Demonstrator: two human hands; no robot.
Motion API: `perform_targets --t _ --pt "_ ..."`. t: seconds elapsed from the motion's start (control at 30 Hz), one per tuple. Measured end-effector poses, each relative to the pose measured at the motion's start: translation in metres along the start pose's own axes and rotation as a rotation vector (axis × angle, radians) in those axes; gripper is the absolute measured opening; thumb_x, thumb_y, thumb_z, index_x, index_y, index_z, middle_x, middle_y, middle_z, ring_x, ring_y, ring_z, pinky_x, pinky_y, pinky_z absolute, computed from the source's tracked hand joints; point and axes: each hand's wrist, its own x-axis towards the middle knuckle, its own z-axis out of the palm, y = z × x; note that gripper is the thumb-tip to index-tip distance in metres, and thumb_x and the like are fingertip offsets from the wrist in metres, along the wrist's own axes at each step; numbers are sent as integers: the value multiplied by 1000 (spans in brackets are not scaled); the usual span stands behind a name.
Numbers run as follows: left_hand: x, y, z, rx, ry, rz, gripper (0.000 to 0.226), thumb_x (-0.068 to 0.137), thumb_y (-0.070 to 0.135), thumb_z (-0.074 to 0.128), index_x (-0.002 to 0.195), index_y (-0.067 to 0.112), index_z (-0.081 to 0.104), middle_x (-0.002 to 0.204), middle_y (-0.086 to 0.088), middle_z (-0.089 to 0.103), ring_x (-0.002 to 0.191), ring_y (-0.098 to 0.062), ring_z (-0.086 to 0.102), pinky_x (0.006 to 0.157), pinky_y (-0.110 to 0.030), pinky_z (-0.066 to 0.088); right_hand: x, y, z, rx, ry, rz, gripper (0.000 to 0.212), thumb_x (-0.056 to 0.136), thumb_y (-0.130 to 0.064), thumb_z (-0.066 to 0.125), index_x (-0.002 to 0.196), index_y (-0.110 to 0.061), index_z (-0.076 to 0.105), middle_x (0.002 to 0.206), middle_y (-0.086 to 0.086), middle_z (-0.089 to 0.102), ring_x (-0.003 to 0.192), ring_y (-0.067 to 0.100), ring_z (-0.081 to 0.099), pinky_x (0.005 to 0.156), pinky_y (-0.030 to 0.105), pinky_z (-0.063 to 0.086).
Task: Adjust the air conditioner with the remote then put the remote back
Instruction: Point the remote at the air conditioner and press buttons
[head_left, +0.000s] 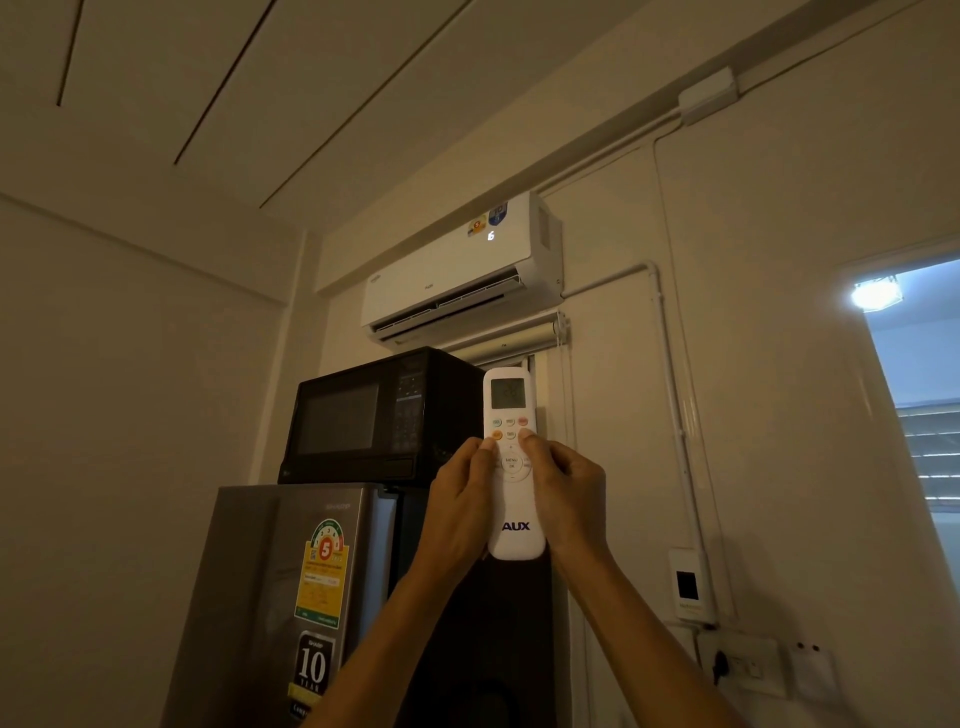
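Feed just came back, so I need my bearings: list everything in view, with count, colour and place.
Air conditioner: 1, white, high on the wall, display lit.
Microwave: 1, black, on the fridge.
Fridge: 1, grey, lower left, stickers on its door.
Roller blind: 1, pale, rolled up under the air conditioner.
Wall socket: 1, white, lower right, plug in.
Remote: 1, white, raised toward the air conditioner.
Left hand: grips the remote.
Right hand: grips the remote.

Bare forearms, no sleeves visible.
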Motion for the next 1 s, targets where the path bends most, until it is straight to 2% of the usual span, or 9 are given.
perform_targets --t 0.27,0.4,0.67,1.0 --pt "-2 -2 0 2 1 -1 20 95 25 33 86 23 50 82 0 63 62 -3 66 54 -16 54 -1 3 0 -6 2 -22 14 84 -32 57 87 -19 60 85 0 65 62 7 62 51 17 48" --pt "-2 -2 0 3 8 0 20 95 25 32 86 24 50 82 0 63 63 -3 66 55 -17 55 1 4 1 -16 1 -24 16 83 -33 58 88 -18 62 88 1 66 67 12 64 57 24 52" --pt "-4 -2 -2 -14 21 3 21 95 24 33 84 23 51 80 -1 63 60 -2 66 52 -14 53 -2 3 3 0 -14 -27 11 84 -32 57 84 -21 60 84 -1 66 67 11 65 57 25 53" --pt "-2 -2 -5 14 11 -6 20 95 25 33 85 23 50 80 -1 62 59 -2 65 52 -15 53 -1 2 5 -2 -5 -4 14 84 -33 57 85 -19 60 82 1 65 59 7 61 50 19 47"
